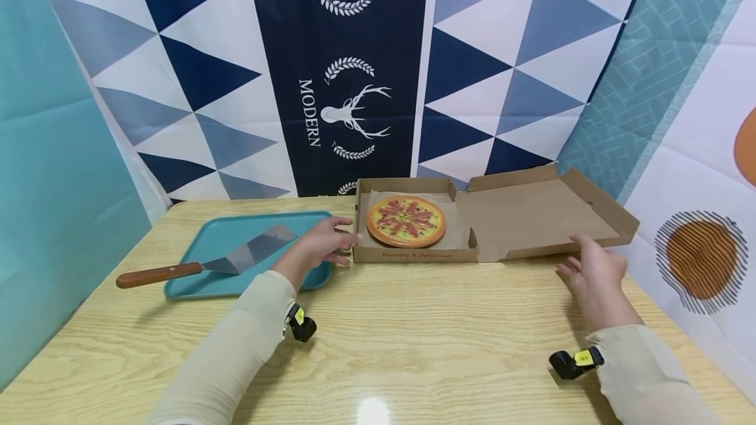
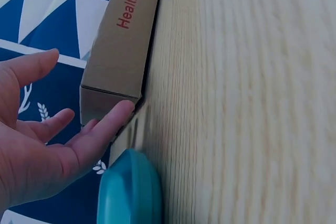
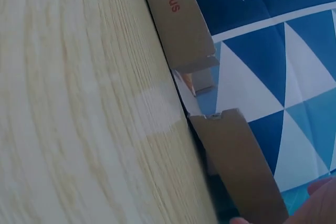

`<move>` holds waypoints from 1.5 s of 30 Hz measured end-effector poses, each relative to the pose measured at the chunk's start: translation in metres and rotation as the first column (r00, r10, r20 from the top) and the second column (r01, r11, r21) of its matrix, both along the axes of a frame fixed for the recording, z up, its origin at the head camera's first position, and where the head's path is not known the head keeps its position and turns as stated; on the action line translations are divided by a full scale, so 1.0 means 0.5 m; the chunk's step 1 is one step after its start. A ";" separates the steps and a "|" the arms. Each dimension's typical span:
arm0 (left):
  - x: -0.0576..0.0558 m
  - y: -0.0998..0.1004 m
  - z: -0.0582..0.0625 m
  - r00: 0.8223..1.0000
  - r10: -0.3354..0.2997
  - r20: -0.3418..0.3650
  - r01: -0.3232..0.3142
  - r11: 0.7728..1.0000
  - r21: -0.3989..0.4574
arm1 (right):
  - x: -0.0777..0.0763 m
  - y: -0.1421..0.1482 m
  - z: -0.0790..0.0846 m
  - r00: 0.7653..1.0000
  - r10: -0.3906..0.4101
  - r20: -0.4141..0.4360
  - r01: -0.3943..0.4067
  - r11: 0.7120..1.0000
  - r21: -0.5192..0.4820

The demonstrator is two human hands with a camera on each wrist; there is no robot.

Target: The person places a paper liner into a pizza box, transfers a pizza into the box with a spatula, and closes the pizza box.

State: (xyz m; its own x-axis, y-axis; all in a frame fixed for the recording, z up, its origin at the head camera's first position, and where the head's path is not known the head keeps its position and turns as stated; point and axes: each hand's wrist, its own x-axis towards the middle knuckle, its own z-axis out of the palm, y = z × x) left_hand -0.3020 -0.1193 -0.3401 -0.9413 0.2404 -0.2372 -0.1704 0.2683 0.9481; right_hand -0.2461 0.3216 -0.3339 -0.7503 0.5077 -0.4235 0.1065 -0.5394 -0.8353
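Note:
An opened cardboard pizza box (image 1: pixel 413 256) lies at the back of the table, holding a toy-like pizza (image 1: pixel 405 222) on a paper liner. My left hand (image 1: pixel 326 241) is at the box's left end, fingers loosely spread; in the left wrist view a fingertip (image 2: pixel 124 109) reaches the lower corner of the box wall (image 2: pixel 118 51). At the right, my right hand (image 1: pixel 599 277) holds the near edge of the unfolded lid (image 1: pixel 537 208), whose right side tilts up off the table. The right wrist view shows fingers on both sides of the lid's side wall (image 3: pixel 241 166), mostly cut off.
A teal tray (image 1: pixel 221 231) stands left of the box. Across it lies a metal pizza server (image 1: pixel 254 251) with a wooden handle (image 1: pixel 159 274) jutting over the tray's left edge. Patterned cloth (image 1: pixel 354 84) hangs behind the wooden table (image 1: pixel 425 333) and along both sides.

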 end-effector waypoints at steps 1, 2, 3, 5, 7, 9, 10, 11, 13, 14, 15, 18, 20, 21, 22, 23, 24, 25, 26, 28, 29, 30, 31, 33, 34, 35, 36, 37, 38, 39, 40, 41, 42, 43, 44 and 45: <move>-0.004 0.001 -0.002 1.000 0.010 0.010 -0.011 1.000 0.021 | -0.002 0.001 0.000 1.000 0.016 -0.014 -0.016 1.000 -0.019; -0.008 0.002 -0.004 1.000 0.021 0.018 -0.022 0.999 0.033 | -0.004 0.002 0.000 0.999 0.030 -0.031 -0.031 0.999 -0.036; -0.011 0.003 -0.006 0.999 0.031 0.026 -0.032 0.999 0.042 | -0.006 0.003 -0.001 0.999 0.036 -0.041 -0.038 0.998 -0.055; -0.019 0.006 -0.011 0.999 0.041 0.031 -0.042 0.998 0.049 | -0.011 0.007 -0.003 0.997 0.043 -0.060 -0.048 0.994 -0.095; -0.026 0.009 -0.016 0.998 0.045 0.038 -0.047 0.998 0.052 | -0.015 0.011 -0.006 0.997 0.037 -0.069 -0.046 0.990 -0.131; -0.033 0.012 -0.019 0.998 0.046 0.042 -0.048 0.997 0.052 | -0.019 0.013 -0.010 0.996 0.033 -0.081 -0.045 0.987 -0.155; -0.036 0.013 -0.021 0.998 0.048 0.043 -0.050 0.997 0.055 | -0.021 0.014 -0.012 0.996 0.029 -0.090 -0.044 0.985 -0.168; -0.039 0.014 -0.022 0.998 0.052 0.047 -0.055 0.997 0.056 | -0.023 0.015 -0.014 0.995 0.025 -0.098 -0.042 0.983 -0.177; -0.043 0.015 -0.024 0.997 0.064 0.050 -0.066 0.996 0.051 | -0.026 0.016 -0.016 0.992 0.019 -0.123 -0.044 0.979 -0.200; -0.044 0.016 -0.024 0.997 0.066 0.051 -0.069 0.996 0.049 | -0.027 0.016 -0.018 0.991 0.017 -0.135 -0.045 0.977 -0.208; -0.045 0.017 -0.025 0.996 0.068 0.049 -0.071 0.996 0.047 | -0.029 0.017 -0.018 0.990 0.012 -0.143 -0.043 0.975 -0.219; -0.047 0.018 -0.026 0.996 0.066 0.055 -0.068 0.997 0.048 | -0.033 0.017 -0.022 0.986 -0.001 -0.169 -0.039 0.971 -0.235; -0.047 0.018 -0.027 0.997 0.062 0.056 -0.065 0.996 0.053 | -0.035 0.018 -0.025 0.982 -0.014 -0.188 -0.031 0.972 -0.231; -0.048 0.019 -0.027 0.997 0.062 0.056 -0.065 0.996 0.056 | -0.036 0.019 -0.027 0.981 -0.019 -0.194 -0.026 0.974 -0.226; -0.047 0.019 -0.027 0.997 0.061 0.056 -0.064 0.996 0.060 | -0.036 0.020 -0.028 0.979 -0.023 -0.204 -0.023 0.975 -0.220; -0.047 0.020 -0.026 0.997 0.061 0.054 -0.064 0.996 0.061 | -0.036 0.020 -0.030 0.976 -0.025 -0.217 -0.023 0.976 -0.217; -0.048 0.020 -0.026 0.997 0.062 0.050 -0.065 0.996 0.060 | -0.036 0.020 -0.031 0.973 -0.025 -0.229 -0.025 0.976 -0.214; -0.048 0.021 -0.025 0.997 0.062 0.047 -0.065 0.996 0.058 | -0.037 0.021 -0.031 0.973 -0.027 -0.231 -0.024 0.976 -0.215; -0.048 0.021 -0.025 0.997 0.063 0.044 -0.066 0.996 0.055 | -0.037 0.021 -0.032 0.971 -0.028 -0.236 -0.025 0.976 -0.218; -0.048 0.021 -0.024 0.997 0.068 0.045 -0.070 0.996 0.052 | -0.038 0.019 -0.031 0.970 -0.028 -0.240 -0.026 0.975 -0.220; -0.048 0.020 -0.024 0.997 0.070 0.045 -0.073 0.996 0.049 | -0.038 0.017 -0.030 0.970 -0.024 -0.241 -0.030 0.975 -0.218; -0.048 0.019 -0.024 0.996 0.075 0.046 -0.077 0.996 0.045 | -0.039 0.016 -0.029 0.971 -0.023 -0.236 -0.029 0.976 -0.214; -0.047 0.019 -0.023 0.996 0.076 0.044 -0.078 0.996 0.042 | -0.039 0.016 -0.028 0.973 -0.024 -0.231 -0.026 0.977 -0.211; -0.046 0.019 -0.024 0.996 0.079 0.042 -0.080 0.996 0.040 | -0.038 0.014 -0.025 0.973 -0.017 -0.228 -0.029 0.980 -0.196; -0.046 0.019 -0.023 0.996 0.079 0.041 -0.080 0.996 0.040 | -0.038 0.013 -0.023 0.974 -0.015 -0.227 -0.030 0.981 -0.192; -0.044 0.020 -0.022 0.996 0.077 0.038 -0.079 0.996 0.038 | -0.037 0.013 -0.021 0.974 -0.013 -0.225 -0.030 0.981 -0.189; -0.042 0.020 -0.022 0.996 0.078 0.035 -0.079 0.996 0.037 | -0.037 0.012 -0.019 0.974 -0.013 -0.224 -0.030 0.982 -0.188; -0.041 0.021 -0.022 0.997 0.076 0.034 -0.077 0.996 0.038 | -0.036 0.012 -0.017 0.975 -0.014 -0.222 -0.029 0.982 -0.186; -0.039 0.021 -0.022 0.996 0.077 0.037 -0.078 0.996 0.040 | -0.036 0.012 -0.015 0.975 -0.013 -0.221 -0.028 0.983 -0.182; -0.037 0.022 -0.022 0.996 0.080 0.039 -0.082 0.996 0.041 | -0.035 0.012 -0.013 0.975 -0.018 -0.220 -0.023 0.983 -0.184; -0.034 0.024 -0.021 0.996 0.084 0.043 -0.086 0.995 0.041 | -0.034 0.012 -0.012 0.975 -0.022 -0.221 -0.020 0.982 -0.187; -0.031 0.025 -0.021 0.995 0.089 0.045 -0.091 0.995 0.042 | -0.032 0.012 -0.011 0.974 -0.024 -0.225 -0.019 0.982 -0.188; -0.028 0.026 -0.022 0.994 0.095 0.048 -0.097 0.994 0.045 | -0.031 0.013 -0.010 0.973 -0.025 -0.228 -0.019 0.982 -0.188; -0.025 0.027 -0.023 0.994 0.097 0.050 -0.099 0.994 0.048 | -0.029 0.013 -0.010 0.972 -0.028 -0.232 -0.017 0.982 -0.189; -0.022 0.028 -0.024 0.994 0.099 0.047 -0.101 0.994 0.049 | -0.028 0.014 -0.009 0.972 -0.030 -0.234 -0.016 0.981 -0.191; -0.019 0.029 -0.025 0.994 0.098 0.042 -0.100 0.994 0.051 | -0.027 0.014 -0.008 0.972 -0.032 -0.233 -0.014 0.981 -0.193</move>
State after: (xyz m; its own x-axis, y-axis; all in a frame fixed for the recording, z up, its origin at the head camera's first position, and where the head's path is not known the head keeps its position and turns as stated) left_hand -0.3116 -0.1046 -0.3526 -0.9513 0.1593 -0.2641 -0.2313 0.1979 0.9526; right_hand -0.2594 0.3287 -0.3378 -0.8360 0.4410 -0.3266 -0.0849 -0.6920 -0.7169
